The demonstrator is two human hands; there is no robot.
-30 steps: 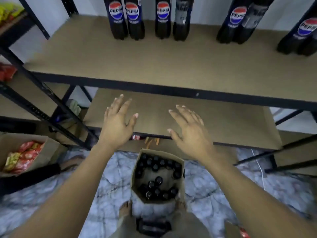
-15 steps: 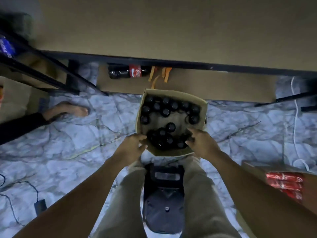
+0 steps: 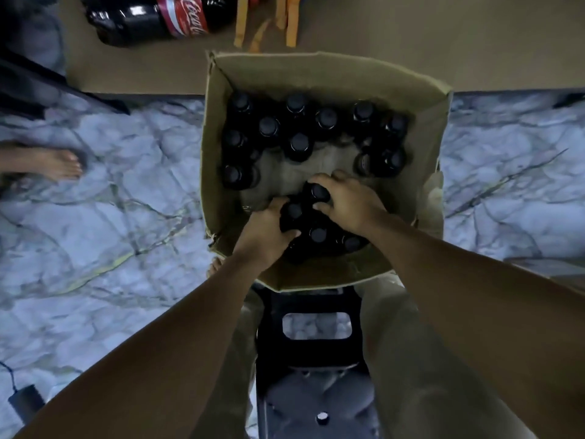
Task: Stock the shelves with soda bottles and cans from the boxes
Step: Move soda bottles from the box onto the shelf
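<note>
Black stool [image 3: 311, 354] on marble floor [image 3: 126, 201]; a bare foot [image 3: 61, 163] nearby.

Dim, bluish indoor light; box [image 3: 326, 74] interior deep in shadow, caps [image 3: 297, 103] barely separable. Faint glare on lying cola bottle [image 3: 136, 23]. Wide-angle stretch at edges; soft, noisy detail.

Open cardboard box [image 3: 319, 72] on marble floor, dark capped soda bottles [image 3: 299, 147] upright inside.

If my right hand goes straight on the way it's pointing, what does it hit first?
The capped bottle your right hand grips now; beyond that, likely the bottle standing mid-box, though depth is unclear.
</note>
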